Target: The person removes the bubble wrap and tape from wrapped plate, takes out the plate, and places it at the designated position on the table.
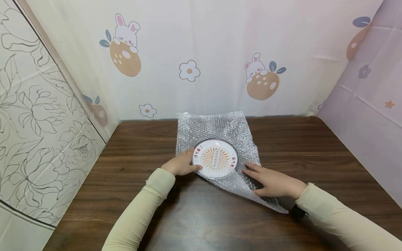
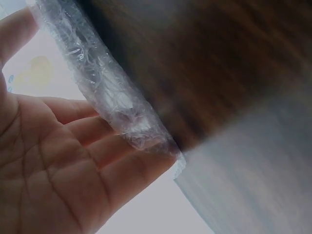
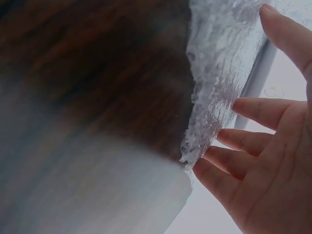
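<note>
Clear bubble wrap (image 1: 216, 124) lies beneath the white printed plate (image 1: 214, 158) at frame centre, its lower edge lapping the rim. The left hand (image 1: 182, 164), thumb and fingers apart, seemingly steadies the plate; right of centre, the right hand (image 1: 274, 181), spread, probably keeps the flap (image 1: 239, 186) from springing back.

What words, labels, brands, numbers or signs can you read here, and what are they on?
Nothing reads clearly.
Red characters on the rim of the plate, at left and right: too small to read surely.
Strip at the plate's centre: tiny marks, too small to read.
</note>
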The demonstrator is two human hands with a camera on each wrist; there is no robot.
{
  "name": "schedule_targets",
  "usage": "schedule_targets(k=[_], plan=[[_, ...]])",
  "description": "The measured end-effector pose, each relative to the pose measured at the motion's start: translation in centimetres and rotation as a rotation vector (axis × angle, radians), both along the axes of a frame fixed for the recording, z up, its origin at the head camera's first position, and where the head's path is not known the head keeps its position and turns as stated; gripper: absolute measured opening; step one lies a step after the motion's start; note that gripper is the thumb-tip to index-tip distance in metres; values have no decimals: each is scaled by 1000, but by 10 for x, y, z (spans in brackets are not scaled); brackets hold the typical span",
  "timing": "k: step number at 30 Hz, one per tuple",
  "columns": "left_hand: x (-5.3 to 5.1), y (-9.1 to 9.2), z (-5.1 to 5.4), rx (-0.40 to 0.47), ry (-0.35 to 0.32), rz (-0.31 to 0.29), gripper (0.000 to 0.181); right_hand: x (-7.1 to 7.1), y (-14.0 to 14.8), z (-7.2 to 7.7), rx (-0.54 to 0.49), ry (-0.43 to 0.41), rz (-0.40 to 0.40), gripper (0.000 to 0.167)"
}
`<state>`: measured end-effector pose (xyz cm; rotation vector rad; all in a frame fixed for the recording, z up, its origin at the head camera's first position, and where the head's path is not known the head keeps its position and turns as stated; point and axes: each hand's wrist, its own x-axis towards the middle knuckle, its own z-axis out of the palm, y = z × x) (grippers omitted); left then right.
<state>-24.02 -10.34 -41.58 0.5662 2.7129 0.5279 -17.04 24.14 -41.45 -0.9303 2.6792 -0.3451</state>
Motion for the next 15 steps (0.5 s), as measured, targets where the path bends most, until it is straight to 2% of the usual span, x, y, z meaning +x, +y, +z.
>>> schedule_targets(k=[6, 15], plan=[[-2, -1, -2, -12, 1, 0, 91, 0, -1, 0, 0, -11, -9, 75], [-1, -3, 0, -2, -4, 0, 91, 0, -2, 8, -27, -1, 6, 72]])
